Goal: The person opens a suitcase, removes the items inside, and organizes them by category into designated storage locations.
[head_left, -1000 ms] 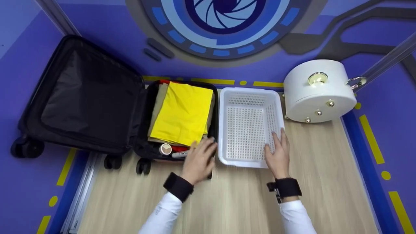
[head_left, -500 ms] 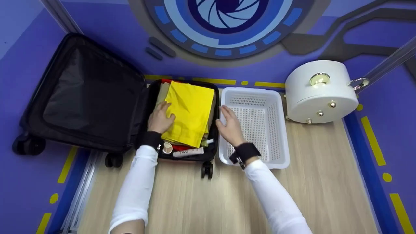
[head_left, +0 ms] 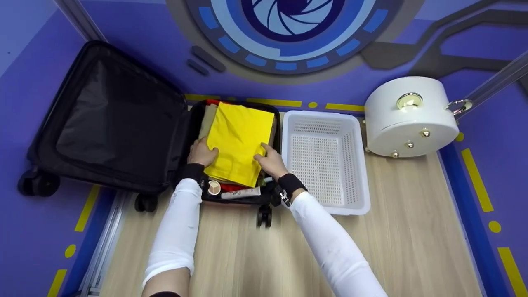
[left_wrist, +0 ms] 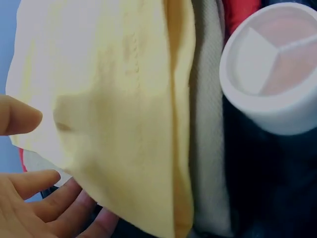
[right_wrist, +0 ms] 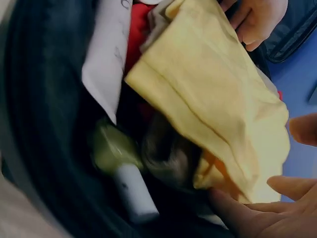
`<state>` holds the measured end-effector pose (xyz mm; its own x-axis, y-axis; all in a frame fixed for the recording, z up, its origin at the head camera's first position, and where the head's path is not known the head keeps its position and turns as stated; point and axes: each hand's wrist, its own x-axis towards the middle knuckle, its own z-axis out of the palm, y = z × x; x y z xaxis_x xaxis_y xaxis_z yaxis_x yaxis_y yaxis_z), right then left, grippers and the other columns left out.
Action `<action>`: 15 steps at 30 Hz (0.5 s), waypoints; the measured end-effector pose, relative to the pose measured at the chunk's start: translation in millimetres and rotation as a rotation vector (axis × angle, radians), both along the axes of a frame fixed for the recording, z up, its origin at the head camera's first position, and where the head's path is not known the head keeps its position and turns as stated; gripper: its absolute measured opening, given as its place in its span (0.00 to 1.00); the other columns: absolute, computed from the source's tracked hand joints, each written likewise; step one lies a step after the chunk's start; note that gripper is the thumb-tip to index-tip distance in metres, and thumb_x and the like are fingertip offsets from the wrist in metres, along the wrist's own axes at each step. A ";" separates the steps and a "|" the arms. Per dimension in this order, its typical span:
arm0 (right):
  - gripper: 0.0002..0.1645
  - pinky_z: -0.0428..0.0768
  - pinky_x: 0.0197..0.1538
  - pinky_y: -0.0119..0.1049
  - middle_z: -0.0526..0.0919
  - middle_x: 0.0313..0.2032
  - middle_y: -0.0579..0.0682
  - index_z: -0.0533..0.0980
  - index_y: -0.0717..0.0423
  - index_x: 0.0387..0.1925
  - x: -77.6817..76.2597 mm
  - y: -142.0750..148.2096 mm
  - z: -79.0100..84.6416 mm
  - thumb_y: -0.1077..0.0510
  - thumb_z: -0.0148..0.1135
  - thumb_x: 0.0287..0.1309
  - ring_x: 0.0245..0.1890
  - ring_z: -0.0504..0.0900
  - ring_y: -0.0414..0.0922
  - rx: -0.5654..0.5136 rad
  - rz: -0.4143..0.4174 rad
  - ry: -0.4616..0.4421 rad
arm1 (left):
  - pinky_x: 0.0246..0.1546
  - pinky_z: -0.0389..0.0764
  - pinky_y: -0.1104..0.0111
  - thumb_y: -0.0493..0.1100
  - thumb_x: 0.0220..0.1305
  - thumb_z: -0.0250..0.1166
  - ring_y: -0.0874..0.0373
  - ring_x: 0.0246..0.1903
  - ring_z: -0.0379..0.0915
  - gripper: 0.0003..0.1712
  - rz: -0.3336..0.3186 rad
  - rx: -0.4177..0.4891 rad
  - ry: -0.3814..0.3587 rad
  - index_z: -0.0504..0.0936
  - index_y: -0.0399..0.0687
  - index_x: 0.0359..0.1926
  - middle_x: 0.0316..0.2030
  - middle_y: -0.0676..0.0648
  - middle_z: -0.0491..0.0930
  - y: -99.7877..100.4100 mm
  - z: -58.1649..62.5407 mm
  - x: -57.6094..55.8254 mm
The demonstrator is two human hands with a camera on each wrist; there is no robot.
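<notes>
A folded yellow cloth (head_left: 238, 142) lies on top of beige and red cloth inside the open black suitcase (head_left: 277, 123). My left hand (head_left: 202, 152) is at its left edge; in the left wrist view the thumb (left_wrist: 22, 115) is over the cloth and the fingers (left_wrist: 64, 208) reach along its edge. At the right edge is my right hand (head_left: 272, 161), its fingertips right at the cloth's side in the right wrist view. In front of the cloth sit a round three-colour makeup pot (head_left: 214, 187), a pale tube (head_left: 241, 193) and a small green bottle with a white cap (right_wrist: 134, 191).
A white perforated plastic basket (head_left: 315, 165) stands right of the suitcase. Beyond it is a white rounded case (head_left: 408, 119) with gold knobs. The suitcase's black lid (head_left: 119, 128) leans open at the left. A purple patterned wall (head_left: 148, 53) rises behind the wooden tabletop (head_left: 231, 255).
My left hand has gone from the suitcase's front right to the cloth's left edge. My right hand has moved left from the basket to the cloth's right edge.
</notes>
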<state>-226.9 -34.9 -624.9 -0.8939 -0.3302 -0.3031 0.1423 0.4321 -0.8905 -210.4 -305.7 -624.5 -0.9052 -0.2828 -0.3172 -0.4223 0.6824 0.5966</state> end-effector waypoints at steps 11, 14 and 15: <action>0.40 0.76 0.57 0.33 0.68 0.85 0.64 0.67 0.59 0.84 12.3 -4.7 9.7 0.58 0.65 0.75 0.63 0.76 0.50 -0.077 -0.088 -0.036 | 0.87 0.65 0.46 0.47 0.74 0.68 0.30 0.84 0.61 0.53 -0.056 0.186 -0.130 0.54 0.25 0.86 0.84 0.24 0.61 -17.0 -35.0 -10.6; 0.42 0.78 0.60 0.37 0.67 0.85 0.63 0.66 0.58 0.85 12.2 -5.7 6.9 0.59 0.67 0.75 0.65 0.76 0.53 -0.112 -0.098 -0.074 | 0.84 0.70 0.46 0.45 0.71 0.65 0.31 0.79 0.70 0.45 -0.052 0.244 -0.098 0.64 0.28 0.83 0.80 0.25 0.71 -18.0 -42.5 -13.0; 0.43 0.78 0.62 0.37 0.67 0.85 0.63 0.65 0.57 0.85 12.0 -6.3 5.9 0.59 0.67 0.74 0.68 0.76 0.52 -0.120 -0.100 -0.082 | 0.83 0.71 0.46 0.45 0.72 0.65 0.32 0.78 0.72 0.43 -0.048 0.262 -0.088 0.67 0.29 0.82 0.78 0.27 0.73 -17.2 -43.0 -13.2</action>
